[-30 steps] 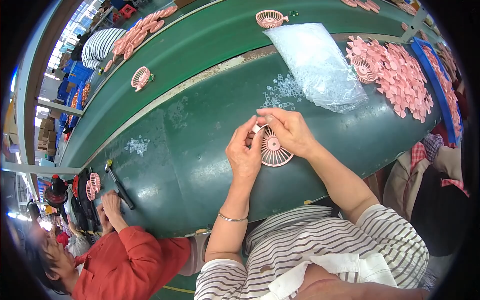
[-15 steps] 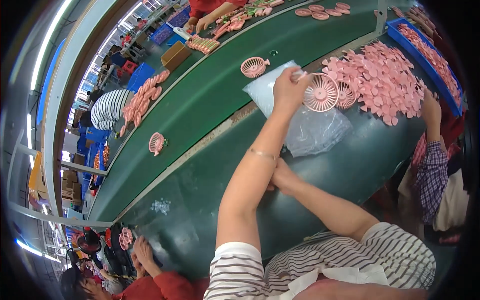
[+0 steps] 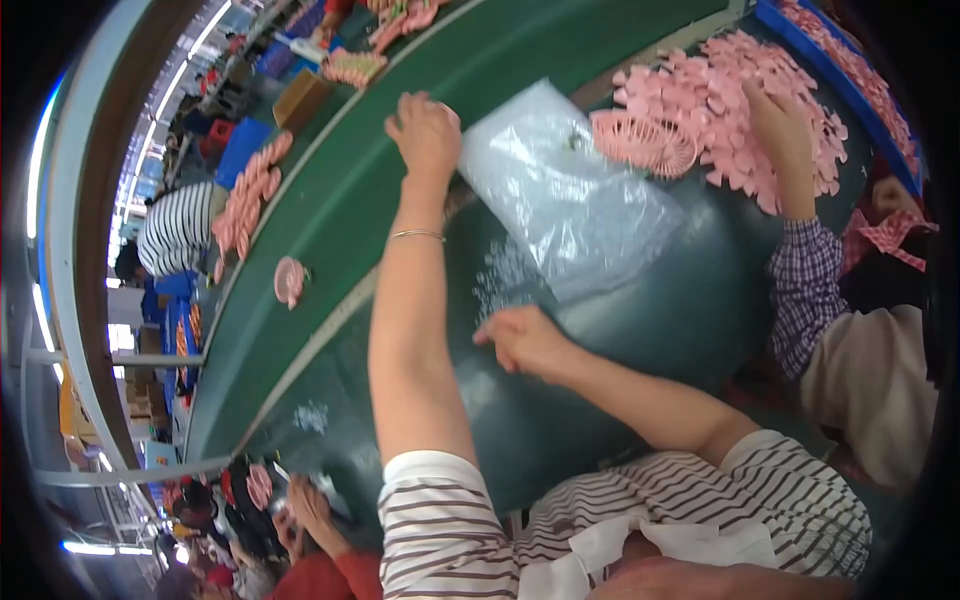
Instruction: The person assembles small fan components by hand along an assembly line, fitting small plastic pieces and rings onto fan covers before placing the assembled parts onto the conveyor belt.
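Note:
Over the far green belt, my left hand [image 3: 428, 138] curls closed around a pink fan grille, mostly hidden beneath it; a pink edge shows by the thumb. My right hand [image 3: 528, 342] is low over the near table with fingers bent and tips together. Whatever it pinches, if anything, is too small to make out. Just beyond its fingertips lies a scatter of small clear pieces [image 3: 503, 272]. Between and beyond the hands rests a clear plastic bag [image 3: 560, 195]. Pink fan grilles [image 3: 645, 143] lie together against the bag's right corner.
Pink fan blades [image 3: 745, 105] form a heap at the right, where another person's hand [image 3: 780, 125] reaches in. A blue crate [image 3: 850, 75] stands behind. Another pink grille [image 3: 290, 281] sits on the belt at left. A neighbour's hands [image 3: 312, 510] work at lower left, near more clear pieces [image 3: 311, 417].
My left hand has let go of the grille by the bag and moved left to the one on the belt. My right hand has come out from under my left forearm. The view has shifted.

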A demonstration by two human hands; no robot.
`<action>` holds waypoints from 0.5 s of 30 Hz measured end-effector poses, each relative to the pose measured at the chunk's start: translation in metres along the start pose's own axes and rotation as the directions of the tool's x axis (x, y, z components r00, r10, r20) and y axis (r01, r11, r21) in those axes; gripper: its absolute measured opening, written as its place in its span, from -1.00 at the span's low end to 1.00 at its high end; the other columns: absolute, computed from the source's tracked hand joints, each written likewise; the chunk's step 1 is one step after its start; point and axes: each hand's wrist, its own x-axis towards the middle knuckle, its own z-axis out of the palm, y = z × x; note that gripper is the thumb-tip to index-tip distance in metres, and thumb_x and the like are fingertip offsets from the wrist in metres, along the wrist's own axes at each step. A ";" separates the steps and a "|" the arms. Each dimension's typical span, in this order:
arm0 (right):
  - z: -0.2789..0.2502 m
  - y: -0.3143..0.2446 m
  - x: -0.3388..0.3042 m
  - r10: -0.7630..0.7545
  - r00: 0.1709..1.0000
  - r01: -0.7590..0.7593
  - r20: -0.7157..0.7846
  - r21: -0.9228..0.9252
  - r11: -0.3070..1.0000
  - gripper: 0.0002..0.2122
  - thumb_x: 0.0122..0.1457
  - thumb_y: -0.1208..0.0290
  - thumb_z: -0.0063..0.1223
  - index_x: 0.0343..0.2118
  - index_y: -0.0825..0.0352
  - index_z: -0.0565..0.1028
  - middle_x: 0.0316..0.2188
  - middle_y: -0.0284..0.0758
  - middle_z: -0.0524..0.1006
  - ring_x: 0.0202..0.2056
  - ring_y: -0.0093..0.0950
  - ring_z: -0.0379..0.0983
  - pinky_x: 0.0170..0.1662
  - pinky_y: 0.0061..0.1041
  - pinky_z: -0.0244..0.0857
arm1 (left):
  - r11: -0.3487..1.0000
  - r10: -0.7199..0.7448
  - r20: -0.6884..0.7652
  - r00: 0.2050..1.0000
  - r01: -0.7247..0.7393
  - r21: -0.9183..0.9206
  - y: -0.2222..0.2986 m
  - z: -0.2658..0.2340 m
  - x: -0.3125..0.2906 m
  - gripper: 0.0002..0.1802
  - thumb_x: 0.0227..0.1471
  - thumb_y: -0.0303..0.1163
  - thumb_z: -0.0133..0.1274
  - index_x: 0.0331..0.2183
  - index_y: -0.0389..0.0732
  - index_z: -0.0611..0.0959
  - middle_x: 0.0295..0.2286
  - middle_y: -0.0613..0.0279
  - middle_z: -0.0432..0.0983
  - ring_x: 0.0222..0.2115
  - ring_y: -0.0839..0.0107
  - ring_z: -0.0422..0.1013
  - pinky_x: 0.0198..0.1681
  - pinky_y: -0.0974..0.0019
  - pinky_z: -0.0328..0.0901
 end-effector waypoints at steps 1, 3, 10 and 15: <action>0.000 0.001 0.003 -0.085 0.995 0.083 -0.049 -0.050 0.995 -0.81 0.11 0.45 -0.16 -0.48 0.40 0.51 -0.75 -0.32 0.43 -0.72 -0.59 0.34 -0.62 -0.55 0.20 | 0.998 -0.053 -0.058 0.997 0.052 -0.019 -0.003 -0.021 -0.002 -0.84 -0.23 -0.37 0.02 -0.53 -0.24 0.60 -0.21 0.06 0.42 -0.09 0.15 0.26 -0.05 -0.09 0.07; -0.024 0.006 0.018 -0.300 0.924 0.249 -0.237 -0.221 0.943 -0.84 0.07 0.46 -0.11 -0.48 0.40 0.51 -0.73 -0.24 0.45 -0.68 -0.53 0.39 -0.57 -0.50 0.26 | 0.997 -0.080 -0.063 0.995 0.079 -0.026 0.012 -0.068 -0.021 -0.88 -0.31 -0.41 0.00 -0.65 -0.24 0.57 -0.30 0.09 0.44 -0.18 0.18 0.31 -0.13 -0.01 0.11; -0.015 0.002 0.017 -0.515 0.826 0.296 -0.230 -0.600 0.743 -0.90 -0.03 0.43 0.04 -0.53 0.35 0.49 -0.59 -0.20 0.50 -0.53 -0.20 0.45 -0.43 -0.34 0.32 | 0.871 -0.467 0.349 0.813 0.491 0.020 0.051 -0.197 -0.183 -0.74 -0.22 -0.23 0.12 -0.56 -0.26 0.59 -0.29 0.05 0.50 -0.30 0.10 0.43 -0.21 0.09 0.26; -0.002 0.027 0.009 -0.671 0.725 0.452 0.159 -0.844 0.289 -0.90 -0.08 0.47 0.10 -0.46 0.33 0.50 -0.50 -0.27 0.43 -0.47 -0.28 0.43 -0.41 -0.34 0.31 | 0.699 -0.624 0.181 0.760 0.647 -0.305 0.057 -0.218 -0.240 -0.71 -0.07 -0.22 0.09 -0.40 -0.28 0.59 -0.27 0.01 0.49 -0.24 0.11 0.43 -0.16 0.19 0.28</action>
